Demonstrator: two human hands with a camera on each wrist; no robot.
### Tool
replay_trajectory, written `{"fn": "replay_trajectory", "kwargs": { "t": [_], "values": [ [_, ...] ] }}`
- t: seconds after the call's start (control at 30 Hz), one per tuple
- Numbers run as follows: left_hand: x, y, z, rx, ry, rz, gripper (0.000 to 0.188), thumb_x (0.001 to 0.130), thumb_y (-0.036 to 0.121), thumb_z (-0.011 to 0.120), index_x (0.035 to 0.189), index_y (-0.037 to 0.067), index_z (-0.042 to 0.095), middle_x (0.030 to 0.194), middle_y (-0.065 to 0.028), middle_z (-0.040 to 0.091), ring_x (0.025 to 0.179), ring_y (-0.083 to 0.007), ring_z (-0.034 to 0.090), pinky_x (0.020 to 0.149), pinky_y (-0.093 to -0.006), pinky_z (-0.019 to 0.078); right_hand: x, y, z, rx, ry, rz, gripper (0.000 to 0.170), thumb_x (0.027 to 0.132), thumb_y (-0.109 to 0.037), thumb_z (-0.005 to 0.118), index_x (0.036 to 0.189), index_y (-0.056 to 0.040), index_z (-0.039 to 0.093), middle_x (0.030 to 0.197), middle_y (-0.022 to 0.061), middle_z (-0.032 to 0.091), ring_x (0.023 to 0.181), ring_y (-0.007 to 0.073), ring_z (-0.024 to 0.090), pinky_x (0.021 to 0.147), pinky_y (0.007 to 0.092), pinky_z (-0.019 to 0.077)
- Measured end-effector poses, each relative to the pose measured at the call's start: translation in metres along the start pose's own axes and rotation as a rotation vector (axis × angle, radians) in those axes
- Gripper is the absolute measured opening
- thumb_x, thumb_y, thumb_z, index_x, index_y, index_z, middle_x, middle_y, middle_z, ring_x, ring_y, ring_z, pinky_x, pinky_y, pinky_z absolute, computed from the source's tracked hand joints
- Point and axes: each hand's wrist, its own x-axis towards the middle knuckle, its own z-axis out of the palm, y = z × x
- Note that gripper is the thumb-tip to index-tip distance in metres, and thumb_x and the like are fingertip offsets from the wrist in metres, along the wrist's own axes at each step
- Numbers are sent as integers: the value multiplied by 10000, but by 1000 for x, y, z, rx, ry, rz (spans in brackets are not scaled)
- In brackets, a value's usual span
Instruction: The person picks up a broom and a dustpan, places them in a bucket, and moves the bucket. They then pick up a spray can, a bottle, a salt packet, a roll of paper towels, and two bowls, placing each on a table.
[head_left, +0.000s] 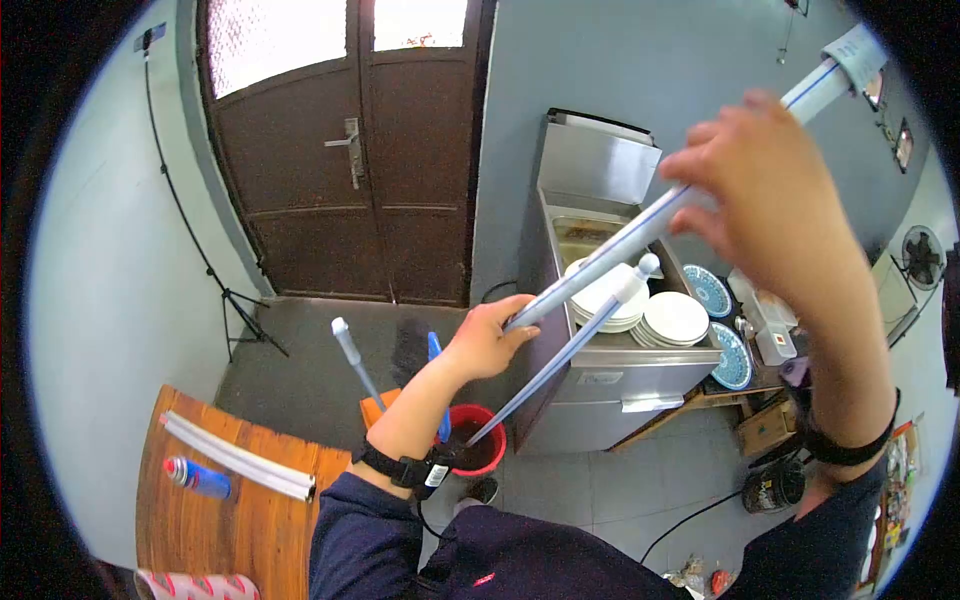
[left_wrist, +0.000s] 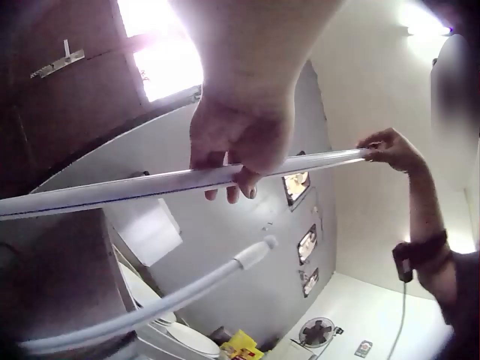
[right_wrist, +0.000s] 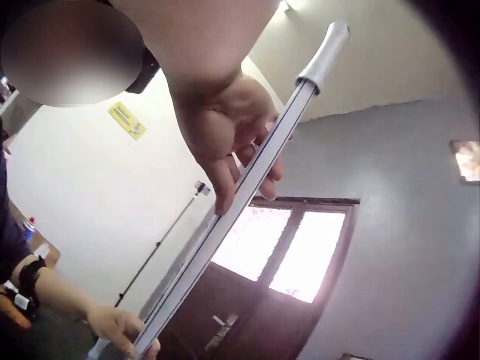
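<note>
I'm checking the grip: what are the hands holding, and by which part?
A white, blue-striped pole: the right hand holds it near its pale end piece, the left hand farther down its length.

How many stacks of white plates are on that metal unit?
2: in the head view, the left stack, partly crossed by the leaning pole, and the right stack beside it. The held pole may hide others.
</note>
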Motion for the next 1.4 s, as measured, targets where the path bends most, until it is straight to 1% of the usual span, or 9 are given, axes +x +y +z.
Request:
{"fn": "replay_trajectory", "kwargs": {
  "t": [0.03,0.23,0.3,0.37,0.47,0.77,0.97,1.2,1.4],
  "values": [
    [14,-13,-4,-31,-8,17,227,732,66,544,955,45,508,798,-36,562,726,-96,493,685,-236,394,6,13,10,5,103,-14,207,563,-149,646,755,-98,588,702,55,531,769,214,502,808,341,345],
    [94,-64,-9,17,81,-8,183,719,72,527,896,49,487,758,-131,544,726,-230,535,671,-306,401,55,28,85,-158,-183,1,206,593,-142,621,791,-106,578,750,41,529,806,213,492,865,365,320],
    [119,-64,-5,97,142,26,187,698,39,504,883,58,478,752,-147,537,737,-266,536,662,-329,403,67,10,127,-169,-122,-74,95,668,-184,542,690,-105,588,798,46,550,832,190,518,821,359,368],
    [141,-72,0,222,179,44,214,670,-1,477,873,67,471,751,-159,532,758,-300,533,655,-353,404,72,-5,158,15,122,-141,114,668,-179,522,730,-102,579,871,62,525,850,202,504,801,356,375],
    [159,-119,3,289,162,-143,225,627,-31,440,826,70,467,746,-143,543,770,-310,531,641,-369,401,65,-16,143,268,143,-121,251,608,-186,591,842,-108,545,985,99,480,866,248,478,798,370,361],
    [129,-281,36,350,-278,-394,182,636,10,462,772,107,533,742,-131,563,751,-305,535,641,-371,403,-27,17,141,514,62,489,333,574,-117,641,883,-55,536,947,131,485,844,277,501,696,328,407],
    [103,-333,87,541,-520,-423,377,659,42,480,1024,135,497,910,-130,551,873,-289,514,740,-371,410,-78,-16,187,651,-164,697,414,579,-158,664,947,-57,502,966,136,471,862,276,496,721,321,410],
    [79,-338,109,557,-666,-516,313,704,172,494,1014,129,492,928,-127,548,880,-285,516,738,-372,415,-81,-48,220,1134,-343,937,674,589,-201,689,1156,-74,348,1020,110,462,885,232,497,672,307,420],
    [69,-329,137,230,-557,-453,287,689,184,532,957,85,510,889,-151,549,835,-309,521,693,-379,416,-77,-74,240,1350,-203,957,513,653,-152,650,1099,-67,413,917,76,531,802,180,533,625,279,435]
  ]
}}
